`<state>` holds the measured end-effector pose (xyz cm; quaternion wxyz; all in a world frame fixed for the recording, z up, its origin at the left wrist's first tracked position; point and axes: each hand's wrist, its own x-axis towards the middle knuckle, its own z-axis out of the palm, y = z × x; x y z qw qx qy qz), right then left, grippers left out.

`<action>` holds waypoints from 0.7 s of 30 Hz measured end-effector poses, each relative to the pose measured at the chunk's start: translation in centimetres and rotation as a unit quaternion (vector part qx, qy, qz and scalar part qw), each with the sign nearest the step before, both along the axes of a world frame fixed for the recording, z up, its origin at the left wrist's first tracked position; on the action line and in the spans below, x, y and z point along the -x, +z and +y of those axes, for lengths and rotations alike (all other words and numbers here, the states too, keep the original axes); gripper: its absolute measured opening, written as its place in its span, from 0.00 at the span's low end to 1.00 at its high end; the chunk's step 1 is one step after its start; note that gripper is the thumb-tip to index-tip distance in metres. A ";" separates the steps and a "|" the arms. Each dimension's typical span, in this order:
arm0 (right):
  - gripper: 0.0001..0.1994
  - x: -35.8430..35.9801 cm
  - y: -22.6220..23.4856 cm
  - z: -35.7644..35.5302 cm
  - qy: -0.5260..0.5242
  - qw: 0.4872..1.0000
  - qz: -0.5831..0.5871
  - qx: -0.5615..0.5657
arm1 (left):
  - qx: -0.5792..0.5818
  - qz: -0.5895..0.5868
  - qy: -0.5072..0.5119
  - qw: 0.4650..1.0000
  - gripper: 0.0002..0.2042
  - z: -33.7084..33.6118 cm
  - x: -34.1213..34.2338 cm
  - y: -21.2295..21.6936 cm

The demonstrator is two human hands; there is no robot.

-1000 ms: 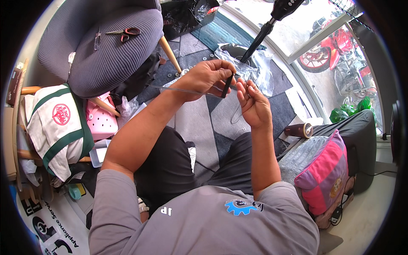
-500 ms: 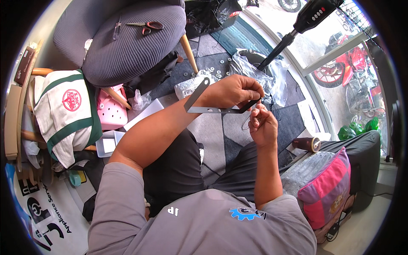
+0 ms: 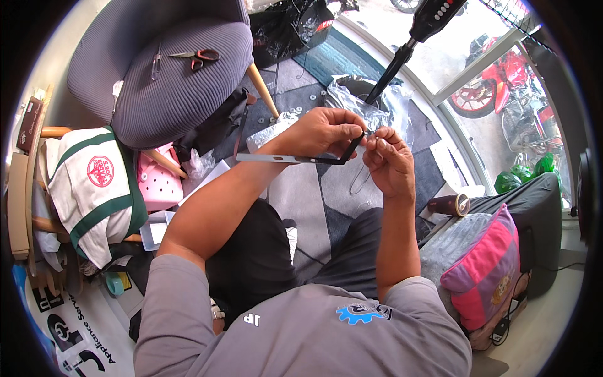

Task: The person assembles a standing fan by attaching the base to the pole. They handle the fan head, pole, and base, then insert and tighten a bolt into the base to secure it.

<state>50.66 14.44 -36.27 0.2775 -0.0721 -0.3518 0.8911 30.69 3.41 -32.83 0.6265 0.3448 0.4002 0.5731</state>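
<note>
Bracket (image 3: 260, 158) pinched at its right end by left hand (image 3: 321, 132), its long side crossing over left forearm (image 3: 235, 195). Right hand (image 3: 392, 162) just beside that end, curled inward; can't tell what it grasps.

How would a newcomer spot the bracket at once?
From the striped chair at upper left, move toward the picture's middle, to the left hand. The bracket is the thin strip with holes that it grips. Its flat, sharply bent shape sets it apart from the crumpled plastic beyond.
</note>
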 end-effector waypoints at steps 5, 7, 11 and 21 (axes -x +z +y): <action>0.09 1.1 1.1 0.3 0.022 1.000 0.009 0.013 | -0.011 -0.004 0.014 1.000 0.09 0.4 -0.1 -0.3; 0.09 1.7 1.6 -0.1 0.042 0.998 0.035 0.030 | -0.021 0.011 0.006 1.000 0.09 0.4 -0.2 -0.2; 0.09 2.4 2.2 -1.6 0.015 0.999 -0.013 0.049 | -0.038 0.022 -0.001 0.999 0.10 0.4 -0.3 0.1; 0.10 2.7 2.0 -3.2 0.003 0.996 -0.014 0.093 | -0.146 0.094 0.078 0.982 0.06 -0.2 -1.4 0.9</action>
